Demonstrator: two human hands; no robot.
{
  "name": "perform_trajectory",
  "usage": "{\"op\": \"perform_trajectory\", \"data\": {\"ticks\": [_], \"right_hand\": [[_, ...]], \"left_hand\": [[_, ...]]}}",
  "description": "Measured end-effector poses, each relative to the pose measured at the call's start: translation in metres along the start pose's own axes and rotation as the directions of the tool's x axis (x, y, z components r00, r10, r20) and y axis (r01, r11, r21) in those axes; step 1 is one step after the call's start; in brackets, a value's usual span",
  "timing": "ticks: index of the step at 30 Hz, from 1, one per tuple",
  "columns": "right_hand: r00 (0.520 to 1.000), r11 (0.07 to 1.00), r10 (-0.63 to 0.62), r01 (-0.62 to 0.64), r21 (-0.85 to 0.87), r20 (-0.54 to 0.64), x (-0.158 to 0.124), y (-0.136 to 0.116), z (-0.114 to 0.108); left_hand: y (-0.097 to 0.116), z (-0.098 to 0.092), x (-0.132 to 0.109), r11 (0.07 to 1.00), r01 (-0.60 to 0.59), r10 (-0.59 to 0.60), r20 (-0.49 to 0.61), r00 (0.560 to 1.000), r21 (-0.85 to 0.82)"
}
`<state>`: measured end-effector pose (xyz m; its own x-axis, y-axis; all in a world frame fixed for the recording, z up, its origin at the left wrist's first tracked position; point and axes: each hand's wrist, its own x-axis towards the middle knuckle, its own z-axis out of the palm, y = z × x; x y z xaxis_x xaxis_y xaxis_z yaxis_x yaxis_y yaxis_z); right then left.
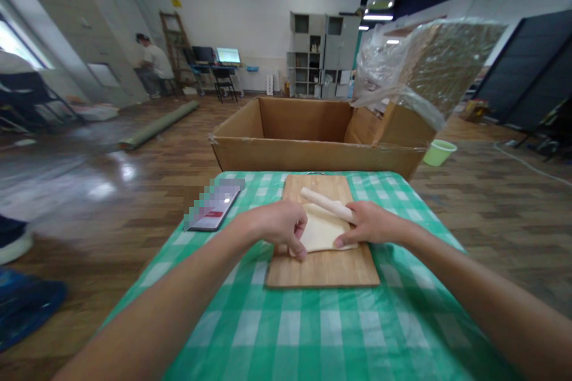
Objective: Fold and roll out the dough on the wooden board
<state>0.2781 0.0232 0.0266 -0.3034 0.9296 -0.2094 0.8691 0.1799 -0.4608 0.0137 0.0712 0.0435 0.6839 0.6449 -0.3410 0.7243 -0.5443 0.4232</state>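
Note:
A pale, flat sheet of dough [320,231] lies on a wooden cutting board [324,271]. My left hand [286,226] pinches the dough's near left corner between thumb and fingers. Resting slantwise over the far part of the dough is a light rolling pin [325,202]. Its right end sits under the fingers of my right hand [369,223], which curl around it. My right thumb touches the dough's near right edge. The palms of both hands face down, so the exact grip is partly hidden.
A green checked cloth [295,327] covers the table. On its left lies a phone [217,211]. Beyond the table stands a large open cardboard box [313,155], with plastic wrap [402,59] at its right. A green bucket [440,152] is on the floor. A person [156,62] sits far left.

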Motion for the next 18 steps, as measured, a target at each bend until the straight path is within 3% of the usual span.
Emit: {"op": "perform_trajectory", "data": {"ticks": [4,11,14,18], "right_hand": [[0.995,0.993,0.092,-0.095,-0.074,-0.046,-0.010,-0.009,0.011],[0.952,0.967,0.192,-0.225,-0.118,-0.240,-0.011,-0.025,0.030],[0.952,0.966,0.190,-0.226,-0.130,-0.239,-0.010,-0.028,0.031],[0.974,0.967,0.148,-0.178,-0.182,-0.169,-0.010,-0.031,0.025]], "left_hand": [[-0.001,-0.003,-0.001,1.000,-0.001,0.000,-0.007,1.000,-0.027],[0.003,-0.004,-0.001,0.996,-0.082,0.084,-0.053,0.995,0.030],[0.001,0.003,0.006,0.996,-0.086,0.089,-0.103,0.991,0.026],[-0.004,0.007,0.014,0.996,-0.076,0.076,-0.023,0.997,-0.035]]}}
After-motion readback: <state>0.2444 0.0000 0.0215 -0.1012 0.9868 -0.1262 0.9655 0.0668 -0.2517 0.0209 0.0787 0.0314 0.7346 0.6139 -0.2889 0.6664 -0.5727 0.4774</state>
